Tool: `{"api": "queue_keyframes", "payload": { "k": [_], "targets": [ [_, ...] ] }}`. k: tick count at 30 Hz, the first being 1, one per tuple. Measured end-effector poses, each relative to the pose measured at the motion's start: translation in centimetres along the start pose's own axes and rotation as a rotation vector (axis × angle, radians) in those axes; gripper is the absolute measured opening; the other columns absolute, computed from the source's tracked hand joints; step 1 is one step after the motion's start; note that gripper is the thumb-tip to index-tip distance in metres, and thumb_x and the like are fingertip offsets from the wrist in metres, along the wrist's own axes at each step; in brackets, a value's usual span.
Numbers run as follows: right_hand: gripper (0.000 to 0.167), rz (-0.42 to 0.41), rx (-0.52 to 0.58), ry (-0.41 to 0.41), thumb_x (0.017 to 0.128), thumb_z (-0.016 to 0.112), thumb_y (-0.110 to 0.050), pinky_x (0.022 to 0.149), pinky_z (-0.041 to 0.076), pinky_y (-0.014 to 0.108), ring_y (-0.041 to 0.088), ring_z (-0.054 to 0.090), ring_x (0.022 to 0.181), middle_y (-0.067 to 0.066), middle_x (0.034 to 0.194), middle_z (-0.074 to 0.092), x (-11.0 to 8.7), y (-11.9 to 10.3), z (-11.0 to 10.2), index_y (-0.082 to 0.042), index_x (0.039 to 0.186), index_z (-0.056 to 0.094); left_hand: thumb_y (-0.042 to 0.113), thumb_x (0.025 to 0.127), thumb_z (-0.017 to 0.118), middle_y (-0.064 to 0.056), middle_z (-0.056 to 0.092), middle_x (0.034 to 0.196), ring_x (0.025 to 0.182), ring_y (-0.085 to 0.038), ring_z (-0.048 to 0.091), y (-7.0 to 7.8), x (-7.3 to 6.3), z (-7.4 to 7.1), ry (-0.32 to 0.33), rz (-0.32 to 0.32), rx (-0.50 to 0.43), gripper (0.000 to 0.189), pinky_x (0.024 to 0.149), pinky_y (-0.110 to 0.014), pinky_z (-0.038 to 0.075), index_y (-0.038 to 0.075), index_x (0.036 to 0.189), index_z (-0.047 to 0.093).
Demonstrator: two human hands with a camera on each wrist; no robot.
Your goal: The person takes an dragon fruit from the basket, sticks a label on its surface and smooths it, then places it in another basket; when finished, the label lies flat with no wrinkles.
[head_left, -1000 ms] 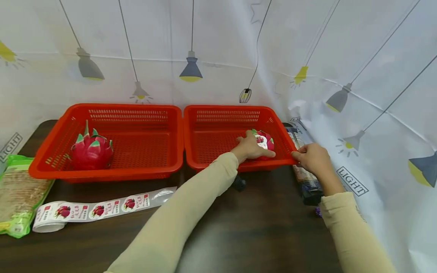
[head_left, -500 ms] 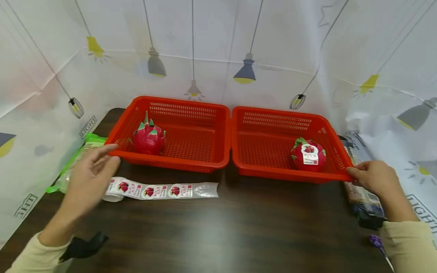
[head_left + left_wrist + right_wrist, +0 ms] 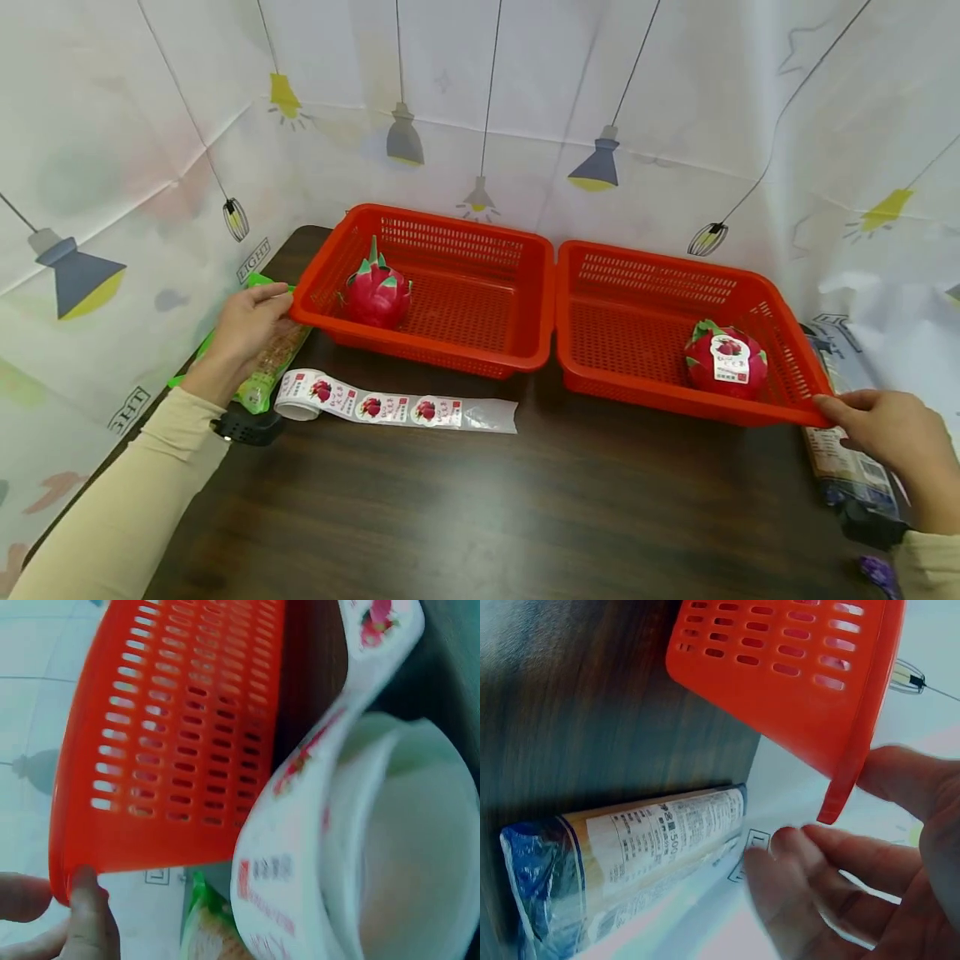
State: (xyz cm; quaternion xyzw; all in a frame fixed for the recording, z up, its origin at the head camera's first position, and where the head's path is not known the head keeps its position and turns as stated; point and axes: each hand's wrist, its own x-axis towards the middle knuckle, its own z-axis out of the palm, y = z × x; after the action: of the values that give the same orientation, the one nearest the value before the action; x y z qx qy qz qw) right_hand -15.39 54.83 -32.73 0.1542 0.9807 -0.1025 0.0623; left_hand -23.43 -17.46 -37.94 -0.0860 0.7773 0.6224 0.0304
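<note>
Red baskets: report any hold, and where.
Left hand grips the left red plastic basket by its near left rim corner; right hand grips the right red plastic basket by its near right corner.

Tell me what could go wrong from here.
With the left hand holding the left basket and the right hand the right basket by one corner each, a sharp tug might roll the left dragon fruit or right dragon fruit. If pulled nearer, the left basket could catch the label roll in front.

I see room to reach across the front of the worktop [image 3: 480,508]. The sticker strip [image 3: 393,409] is in the way before the left basket [image 3: 465,310]; the right basket [image 3: 630,342] crowds its side.
</note>
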Motion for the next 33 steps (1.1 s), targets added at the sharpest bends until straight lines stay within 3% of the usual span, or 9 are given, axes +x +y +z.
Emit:
{"api": "queue_keyframes", "payload": {
  "k": [3, 5, 7, 10, 15, 20, 24, 27, 33],
  "targets": [
    [0.074, -0.013, -0.062, 0.074, 0.101, 0.055, -0.046, 0.058, 0.053, 0.045, 0.042, 0.059, 0.073, 0.040, 0.092, 0.062, 0.2, -2.0, -0.3, 0.026, 0.116, 0.051, 0.020, 0.107, 0.048, -0.029, 0.044, 0.149, 0.079, 0.012, 0.063, 0.0, 0.2, -0.4, 0.018, -0.004, -0.069, 0.056, 0.079, -0.011, 0.055, -0.005, 0.155, 0.035],
    [0.072, -0.057, -0.085, 0.163, 0.100, 0.056, -0.045, 0.070, 0.054, 0.059, 0.053, 0.054, 0.086, 0.047, 0.108, 0.055, 0.4, -4.3, -0.7, 0.023, 0.121, 0.049, 0.020, 0.106, 0.051, -0.026, 0.045, 0.148, 0.080, 0.011, 0.064, 0.0, 0.2, -0.7, 0.020, -0.003, -0.077, 0.055, 0.080, -0.012, 0.056, -0.004, 0.154, 0.038],
    [0.070, -0.157, -0.065, 0.243, 0.100, 0.056, -0.044, 0.084, 0.048, 0.068, 0.059, 0.049, 0.101, 0.048, 0.119, 0.050, 0.7, -7.5, -1.3, 0.020, 0.129, 0.048, 0.019, 0.106, 0.051, -0.027, 0.046, 0.147, 0.081, 0.010, 0.065, 0.2, 0.2, -0.8, 0.021, 0.000, -0.087, 0.054, 0.081, -0.013, 0.056, -0.004, 0.154, 0.039],
    [0.067, -0.367, 0.001, 0.267, 0.102, 0.056, -0.044, 0.096, 0.035, 0.074, 0.061, 0.042, 0.118, 0.044, 0.131, 0.050, 1.5, -14.0, -2.0, 0.013, 0.138, 0.049, 0.018, 0.106, 0.050, -0.028, 0.048, 0.147, 0.081, 0.010, 0.064, 0.3, 0.2, -0.8, 0.024, 0.002, -0.074, 0.053, 0.082, -0.013, 0.056, -0.003, 0.153, 0.040],
    [0.067, -0.623, 0.035, 0.121, 0.100, 0.060, -0.045, 0.112, 0.028, 0.071, 0.056, 0.036, 0.138, 0.034, 0.148, 0.048, 2.9, -25.3, -2.1, 0.003, 0.146, 0.048, 0.015, 0.107, 0.049, -0.028, 0.053, 0.146, 0.086, 0.006, 0.062, 0.1, 0.2, 0.1, 0.018, 0.008, -0.007, 0.049, 0.084, -0.013, 0.055, -0.003, 0.152, 0.042],
    [0.078, -0.773, -0.054, -0.046, 0.096, 0.064, -0.053, 0.119, 0.027, 0.067, 0.051, 0.030, 0.147, 0.025, 0.158, 0.041, 5.5, -33.2, 0.1, -0.006, 0.154, 0.041, 0.014, 0.106, 0.051, -0.027, 0.057, 0.142, 0.103, -0.014, 0.066, -0.1, -0.3, 2.5, 0.024, 0.016, 0.013, 0.046, 0.086, -0.016, 0.056, -0.004, 0.149, 0.047],
    [0.092, -0.858, -0.179, -0.129, 0.090, 0.066, -0.063, 0.118, 0.033, 0.065, 0.047, 0.034, 0.148, 0.024, 0.161, 0.037, 7.1, -37.2, 3.5, -0.009, 0.158, 0.036, 0.012, 0.106, 0.052, -0.027, 0.059, 0.140, 0.118, -0.030, 0.064, -0.5, -1.0, 5.0, 0.031, 0.017, -0.018, 0.044, 0.088, -0.020, 0.057, -0.004, 0.147, 0.049],
    [0.102, -0.881, -0.240, -0.216, 0.085, 0.063, -0.074, 0.118, 0.034, 0.063, 0.045, 0.035, 0.149, 0.022, 0.163, 0.035, 7.3, -39.2, 6.0, -0.013, 0.160, 0.031, 0.009, 0.105, 0.052, -0.029, 0.060, 0.139, 0.114, -0.028, 0.066, -0.5, -1.4, 6.5, 0.027, 0.018, -0.069, 0.044, 0.089, -0.023, 0.058, -0.005, 0.146, 0.049],
    [0.106, -0.828, -0.132, -0.430, 0.083, 0.066, -0.073, 0.114, 0.043, 0.055, 0.035, 0.045, 0.142, 0.013, 0.154, 0.048, 6.8, -42.4, 9.7, -0.015, 0.161, 0.024, 0.008, 0.104, 0.054, -0.029, 0.062, 0.134, 0.105, -0.023, 0.070, -0.1, -1.9, 8.4, 0.038, 0.030, -0.111, 0.042, 0.088, -0.026, 0.059, -0.005, 0.144, 0.051]
  ]
}}
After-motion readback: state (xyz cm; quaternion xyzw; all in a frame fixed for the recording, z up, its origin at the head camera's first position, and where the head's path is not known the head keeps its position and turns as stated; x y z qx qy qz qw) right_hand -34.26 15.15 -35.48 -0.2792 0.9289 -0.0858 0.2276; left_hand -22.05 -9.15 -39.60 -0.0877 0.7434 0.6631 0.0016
